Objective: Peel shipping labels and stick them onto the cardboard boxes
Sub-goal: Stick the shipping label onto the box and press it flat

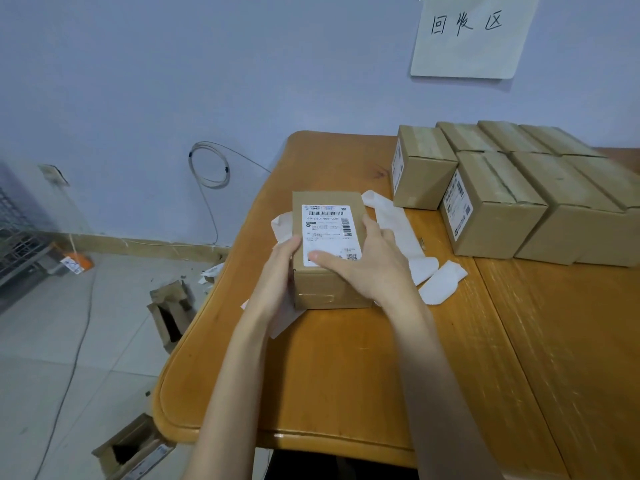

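Label [329, 233] on box [329, 285], fingers [322, 256] pressing

Wooden desk [346, 368] carrying labelled cardboard box [329, 251] amid white backing strips [398, 230]; stacked boxes [519, 192] grouped at far right.

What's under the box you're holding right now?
White backing strips stick out from under the box on its left and lie beside it on the table. How far they run beneath is hidden by the box and both hands.
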The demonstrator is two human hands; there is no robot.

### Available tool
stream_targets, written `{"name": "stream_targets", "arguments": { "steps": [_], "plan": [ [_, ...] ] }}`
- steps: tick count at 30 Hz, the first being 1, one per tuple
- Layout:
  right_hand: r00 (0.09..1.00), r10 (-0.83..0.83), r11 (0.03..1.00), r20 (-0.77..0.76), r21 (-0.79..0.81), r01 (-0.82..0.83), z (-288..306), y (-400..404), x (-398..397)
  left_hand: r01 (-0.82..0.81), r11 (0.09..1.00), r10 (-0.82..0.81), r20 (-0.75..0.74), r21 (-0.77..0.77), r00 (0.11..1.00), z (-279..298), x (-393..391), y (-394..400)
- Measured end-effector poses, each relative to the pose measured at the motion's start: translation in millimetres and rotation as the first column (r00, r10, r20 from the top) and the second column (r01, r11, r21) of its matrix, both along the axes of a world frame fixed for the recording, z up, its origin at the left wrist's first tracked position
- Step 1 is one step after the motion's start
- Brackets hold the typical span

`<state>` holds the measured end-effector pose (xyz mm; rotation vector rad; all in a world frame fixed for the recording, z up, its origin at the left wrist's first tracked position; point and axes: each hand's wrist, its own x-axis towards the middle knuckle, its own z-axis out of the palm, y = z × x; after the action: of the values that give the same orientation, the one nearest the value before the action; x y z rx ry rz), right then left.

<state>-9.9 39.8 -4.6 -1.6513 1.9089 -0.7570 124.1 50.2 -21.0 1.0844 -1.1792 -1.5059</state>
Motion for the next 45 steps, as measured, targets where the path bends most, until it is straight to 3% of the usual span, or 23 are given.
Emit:
{"name": "stream_targets", "arguments": {
  "steps": [3,8,10,17,29,40,45],
  "plan": [
    [0.998,0.068,0.998,0.020,-0.008,-0.067,0,2,-1,-0.041,0.998,0.040,0.029,0.054,0.999,0,1,3],
    [0.923,0.072,0.995,0.378,0.030,-0.090,-1,5,-12,-0.083,0.990,0.078,0.045,0.112,0.996,4,1,4],
    [0.900,0.048,0.998,0.434,0.017,-0.061,0,7,-12,-0.094,0.986,0.091,0.028,0.136,0.995,6,-2,4],
    [0.888,0.086,0.993,0.452,0.029,-0.111,7,15,-20,-0.070,0.990,0.068,0.022,0.119,0.997,8,-5,6],
    [0.867,-0.097,0.995,0.489,0.071,0.071,0,16,-30,-0.069,0.994,0.064,0.060,0.085,0.996,-6,-4,9],
    [0.866,-0.117,0.993,0.485,0.086,0.086,-2,14,-34,-0.137,0.978,0.137,0.015,0.158,0.991,-11,-4,10],
    [0.905,-0.138,0.990,0.402,0.050,0.129,-3,15,-32,-0.273,0.944,0.272,0.030,0.183,0.962,-18,-7,8]
  ]
}}
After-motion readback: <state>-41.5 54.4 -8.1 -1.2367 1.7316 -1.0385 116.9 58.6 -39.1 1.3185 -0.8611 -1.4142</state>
